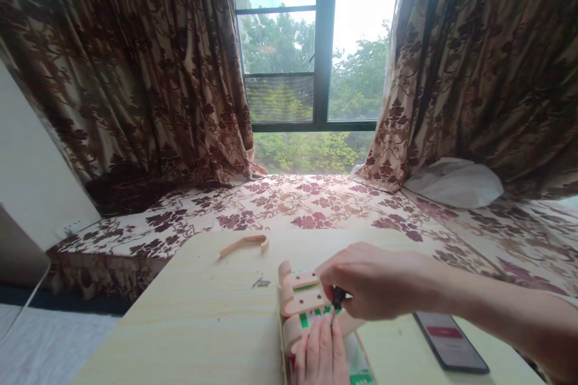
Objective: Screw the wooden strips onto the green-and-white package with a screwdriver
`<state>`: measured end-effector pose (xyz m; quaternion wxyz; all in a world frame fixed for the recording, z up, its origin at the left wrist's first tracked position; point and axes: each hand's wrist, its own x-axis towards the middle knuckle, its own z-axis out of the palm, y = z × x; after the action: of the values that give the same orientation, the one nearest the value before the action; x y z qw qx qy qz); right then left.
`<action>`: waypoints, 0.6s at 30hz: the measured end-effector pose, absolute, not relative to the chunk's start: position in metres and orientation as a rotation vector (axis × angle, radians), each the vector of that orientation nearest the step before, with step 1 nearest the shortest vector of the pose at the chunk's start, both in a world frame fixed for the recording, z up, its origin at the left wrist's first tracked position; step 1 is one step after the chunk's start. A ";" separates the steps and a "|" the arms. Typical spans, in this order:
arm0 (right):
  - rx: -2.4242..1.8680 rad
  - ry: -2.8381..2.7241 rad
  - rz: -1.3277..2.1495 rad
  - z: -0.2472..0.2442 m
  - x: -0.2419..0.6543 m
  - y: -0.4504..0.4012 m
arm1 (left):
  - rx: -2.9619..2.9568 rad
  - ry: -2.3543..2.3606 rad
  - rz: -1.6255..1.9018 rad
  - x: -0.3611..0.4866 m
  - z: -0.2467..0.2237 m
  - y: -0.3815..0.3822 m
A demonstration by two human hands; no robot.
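Note:
My right hand (361,283) is closed around the dark handle of a screwdriver (338,298), its shaft pointing down. The tip is close to the fingers of my left hand (321,352), which lie flat and stretched out over a curved pale wooden piece (294,332). That piece rests on a shallow box (363,361) with white and green print. Farther up the box lie more wooden hook-shaped pieces (303,301) with dark screw heads or holes. The screwdriver's tip is hard to make out.
A loose wooden hook (246,243) lies near the far edge of the pale table (194,325). Several small screws (261,282) sit left of the box. A phone (451,343) lies at the right. Behind are a flowered cover (289,201), curtains and a window.

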<state>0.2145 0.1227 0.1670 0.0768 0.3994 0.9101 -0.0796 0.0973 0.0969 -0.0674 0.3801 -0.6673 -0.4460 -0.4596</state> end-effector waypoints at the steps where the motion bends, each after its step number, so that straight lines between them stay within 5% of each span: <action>1: 1.196 2.719 -0.234 0.168 0.214 0.122 | -1.712 -1.140 -1.169 0.097 -0.068 0.096; 18: 1.040 2.724 0.054 0.174 0.205 0.131 | -2.101 -1.207 -0.838 0.084 -0.057 0.077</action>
<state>0.2046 0.1309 0.1741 0.1123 0.3542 0.9282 0.0184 0.0836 0.0767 -0.0567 0.2849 -0.7855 -0.4515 -0.3131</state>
